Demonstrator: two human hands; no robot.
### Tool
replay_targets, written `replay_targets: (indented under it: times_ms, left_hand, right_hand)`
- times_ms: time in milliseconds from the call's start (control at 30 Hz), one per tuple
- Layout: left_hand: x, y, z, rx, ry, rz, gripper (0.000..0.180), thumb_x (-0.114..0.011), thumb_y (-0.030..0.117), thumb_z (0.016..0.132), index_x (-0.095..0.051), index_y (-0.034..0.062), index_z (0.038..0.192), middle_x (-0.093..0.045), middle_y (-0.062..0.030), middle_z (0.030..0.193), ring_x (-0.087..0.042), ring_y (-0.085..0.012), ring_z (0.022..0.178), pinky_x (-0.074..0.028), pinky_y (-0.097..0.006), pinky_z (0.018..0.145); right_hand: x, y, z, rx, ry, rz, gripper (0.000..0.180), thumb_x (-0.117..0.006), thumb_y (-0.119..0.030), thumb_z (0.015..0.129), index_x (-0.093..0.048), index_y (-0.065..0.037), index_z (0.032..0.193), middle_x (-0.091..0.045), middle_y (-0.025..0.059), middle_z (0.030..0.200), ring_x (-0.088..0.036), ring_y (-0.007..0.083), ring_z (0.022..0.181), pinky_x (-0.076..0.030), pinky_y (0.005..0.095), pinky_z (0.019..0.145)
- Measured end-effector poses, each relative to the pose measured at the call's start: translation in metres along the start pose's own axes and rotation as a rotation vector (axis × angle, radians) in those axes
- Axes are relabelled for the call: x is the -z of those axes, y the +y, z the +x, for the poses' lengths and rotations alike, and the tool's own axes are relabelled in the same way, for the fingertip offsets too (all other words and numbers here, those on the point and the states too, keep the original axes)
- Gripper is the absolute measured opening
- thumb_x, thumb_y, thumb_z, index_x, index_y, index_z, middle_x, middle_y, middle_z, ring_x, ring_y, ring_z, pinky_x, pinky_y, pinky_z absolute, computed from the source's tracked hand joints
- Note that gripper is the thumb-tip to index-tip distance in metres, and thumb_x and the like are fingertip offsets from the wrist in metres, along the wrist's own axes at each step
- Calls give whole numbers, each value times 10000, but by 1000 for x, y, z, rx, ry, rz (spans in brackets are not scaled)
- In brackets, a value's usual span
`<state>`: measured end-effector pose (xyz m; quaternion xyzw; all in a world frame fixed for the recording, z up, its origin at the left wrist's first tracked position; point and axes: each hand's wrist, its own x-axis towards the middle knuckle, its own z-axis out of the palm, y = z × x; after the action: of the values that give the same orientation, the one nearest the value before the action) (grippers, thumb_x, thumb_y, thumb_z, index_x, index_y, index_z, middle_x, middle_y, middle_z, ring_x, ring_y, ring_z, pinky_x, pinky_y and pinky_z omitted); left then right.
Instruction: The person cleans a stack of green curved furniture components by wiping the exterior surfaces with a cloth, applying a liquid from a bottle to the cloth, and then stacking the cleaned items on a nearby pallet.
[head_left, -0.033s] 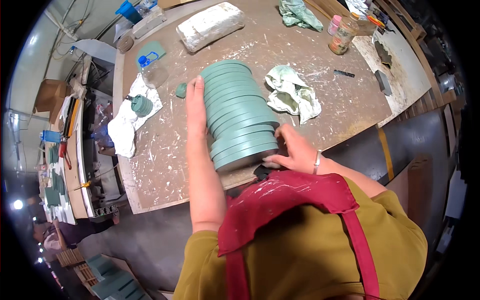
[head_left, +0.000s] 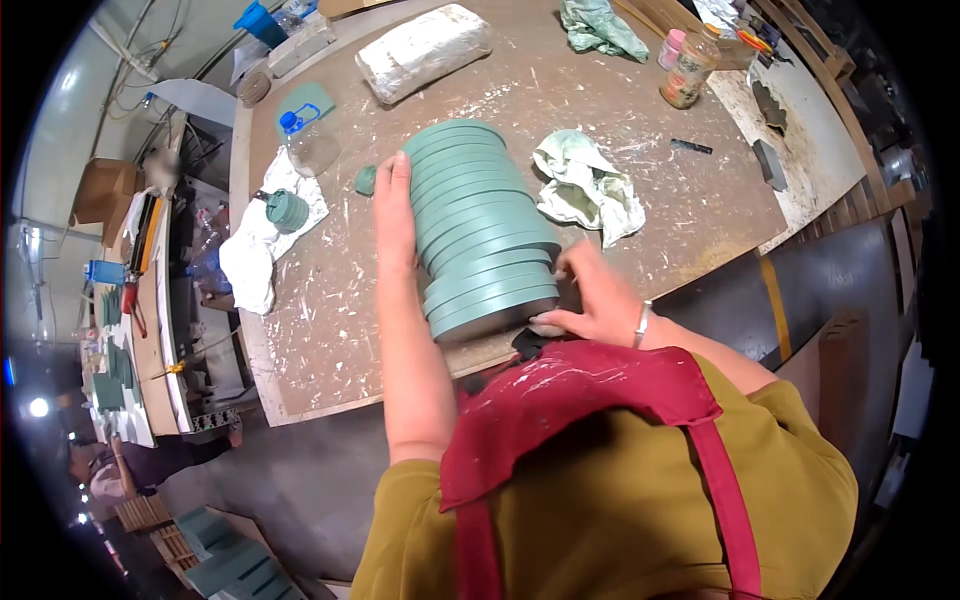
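Observation:
A row of several round green discs (head_left: 470, 205), packed face to face, lies on its side on the worktable (head_left: 330, 350). The dark flat face of the nearest disc is turned toward me. My left hand (head_left: 397, 215) lies along the row's left side, fingers stretched out flat against the rims. At the near right end is my right hand (head_left: 597, 295), slightly blurred. Its fingers bend against the rims while the thumb sits by the edge of the near face. Something small and black (head_left: 528, 345) lies below that thumb, partly hidden by my red apron (head_left: 580, 390).
Right of the discs lies a stained white cloth (head_left: 588, 185); a wrapped white block (head_left: 424, 52) is behind them. On the left are a clear jug (head_left: 312, 145) and a green coil (head_left: 287, 211) on a white rag (head_left: 250, 260). A jar (head_left: 690, 75) stands far right. Another person (head_left: 130, 470) is lower left.
My right hand's fingers have shifted very slightly beside the near discs. The whole view has moved a little; the left hand and the discs keep their places.

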<state>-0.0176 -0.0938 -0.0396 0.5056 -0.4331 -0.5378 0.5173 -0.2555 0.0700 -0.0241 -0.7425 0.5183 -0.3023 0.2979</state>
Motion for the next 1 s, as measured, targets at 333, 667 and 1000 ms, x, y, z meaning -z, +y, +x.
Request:
replay_targets:
  times_ms: [333, 667, 1000]
  left_hand:
    - [-8, 17, -10, -48, 12, 184, 460, -502, 398, 980, -535, 11, 1227, -584, -131, 1137, -538, -206, 1050, -437, -340, 929]
    - [-24, 44, -26, -356, -12, 739, 551, -588, 417, 921, -523, 12, 1289, -534, -196, 1272, -510, -332, 1197, -388, -398, 1018]
    - [-30, 47, -22, -410, -55, 832, 532, -609, 390, 896, -530, 35, 1284, -528, -188, 1227, -492, -363, 1171, -372, -443, 1009]
  right_hand:
    - [6, -6, 32, 503, -27, -155, 720, -714, -338, 814, -409, -85, 1416, -361, 155, 1473, -347, 370, 1360, -296, 510, 1097]
    - [41, -24, 54, 325, 71, 171, 509, -684, -196, 814, -495, -41, 1261, -490, 190, 1258, -480, 348, 1205, -382, 408, 1037]
    - [43, 154, 97, -156, 418, -389, 669, -672, -342, 848, -411, -76, 1403, -451, 199, 1366, -433, 371, 1273, -341, 444, 1073]
